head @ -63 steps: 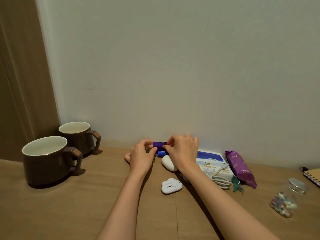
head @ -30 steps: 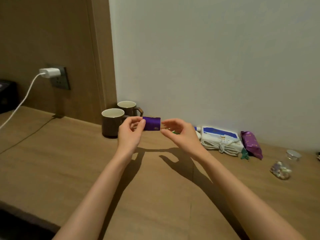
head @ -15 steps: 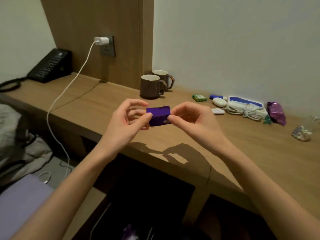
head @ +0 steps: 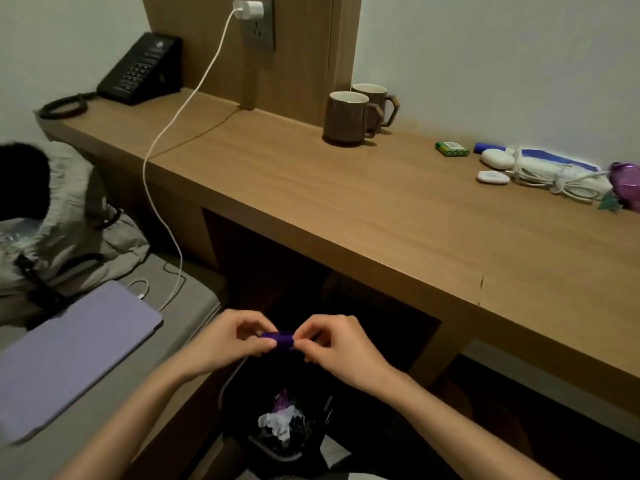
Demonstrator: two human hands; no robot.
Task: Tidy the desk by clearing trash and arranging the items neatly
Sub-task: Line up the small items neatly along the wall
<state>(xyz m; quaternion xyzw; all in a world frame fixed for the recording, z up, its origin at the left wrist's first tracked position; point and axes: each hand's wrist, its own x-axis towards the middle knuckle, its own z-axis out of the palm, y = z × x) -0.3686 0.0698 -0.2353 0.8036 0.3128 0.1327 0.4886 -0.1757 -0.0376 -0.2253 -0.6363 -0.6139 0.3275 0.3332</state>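
A small purple wrapper is pinched at either end between my left hand and my right hand. Both hands hover below the desk's front edge, directly above a black trash bin that holds crumpled white and purple scraps. On the wooden desk, along the wall at the right, lie a green battery pack, a blue tube, a white oval case, a small white device, a white pack with a coiled cable and a purple snack bag.
Two brown mugs stand by the wall panel. A black telephone sits at the desk's far left. A white charger cable hangs from the socket down to a purple tablet on the bed, beside a grey bag.
Both hands carried the purple wrapper from the desk's back wall, off the front edge and down over the trash bin. The view swung left and downward.
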